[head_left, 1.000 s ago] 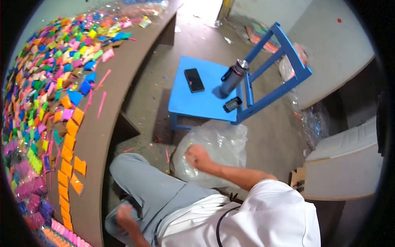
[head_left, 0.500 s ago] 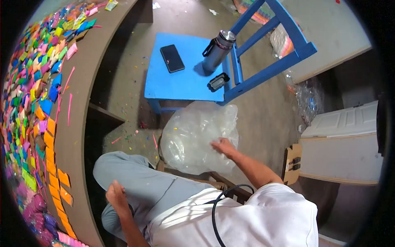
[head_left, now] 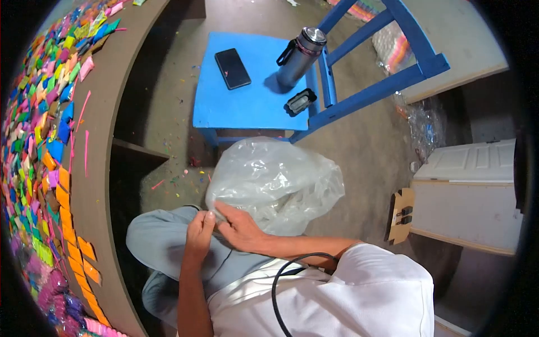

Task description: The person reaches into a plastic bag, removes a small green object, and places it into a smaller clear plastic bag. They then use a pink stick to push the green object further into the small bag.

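A large clear plastic bag (head_left: 275, 180) lies in front of the blue chair, its near left edge reaching up to my fingers. My right hand (head_left: 238, 226) has its fingers closed on that edge. Close against it, my left hand (head_left: 200, 230) is closed with thumb and fingers pressed together at the tip of the same edge; whatever lies between its fingers is too small to make out. Both hands are above my lap, over the grey trousers (head_left: 163, 233).
On the blue chair (head_left: 224, 115) are a phone (head_left: 233, 69), a steel bottle (head_left: 300, 59) and a small dark case (head_left: 300, 102). Many colourful packets (head_left: 33, 146) cover the table (head_left: 104, 140) at left. A cardboard piece (head_left: 400, 216) and white cabinet (head_left: 466, 196) stand at right.
My right hand has moved left and my left hand has risen to meet it. The plastic bag's edge is now held, and the bag has spread to the right. The view has shifted slightly.
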The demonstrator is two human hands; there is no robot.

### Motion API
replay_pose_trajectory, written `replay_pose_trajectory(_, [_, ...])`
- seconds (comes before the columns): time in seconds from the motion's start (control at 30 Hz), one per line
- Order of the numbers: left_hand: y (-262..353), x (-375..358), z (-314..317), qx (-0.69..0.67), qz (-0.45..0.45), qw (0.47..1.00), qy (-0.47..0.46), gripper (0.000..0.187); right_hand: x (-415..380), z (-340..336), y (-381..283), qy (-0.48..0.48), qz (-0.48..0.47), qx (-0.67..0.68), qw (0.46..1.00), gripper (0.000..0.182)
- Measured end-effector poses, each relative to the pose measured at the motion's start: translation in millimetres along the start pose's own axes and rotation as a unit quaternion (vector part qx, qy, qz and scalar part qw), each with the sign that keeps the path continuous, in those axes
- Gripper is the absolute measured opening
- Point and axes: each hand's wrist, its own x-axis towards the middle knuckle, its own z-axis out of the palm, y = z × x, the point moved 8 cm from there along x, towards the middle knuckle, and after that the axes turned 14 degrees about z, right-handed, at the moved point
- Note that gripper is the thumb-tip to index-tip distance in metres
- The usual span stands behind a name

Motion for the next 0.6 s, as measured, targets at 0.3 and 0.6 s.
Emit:
replay_pose_trajectory(0.3, [-6.1, 0.4, -16.3, 0.124, 0.108, 0.985, 0.051, 0.034, 31.2, 39.2, -61.1, -0.060, -0.045, 0.032, 0.997, 0.076])
replay_pose_trajectory(0.6, [-2.4, -4.3, -25.2, 0.046, 0.008, 0.996, 0.081, 0.026, 4.6, -9.6, -30.5, 0.093, -0.150, -0.070, 0.982, 0.035])
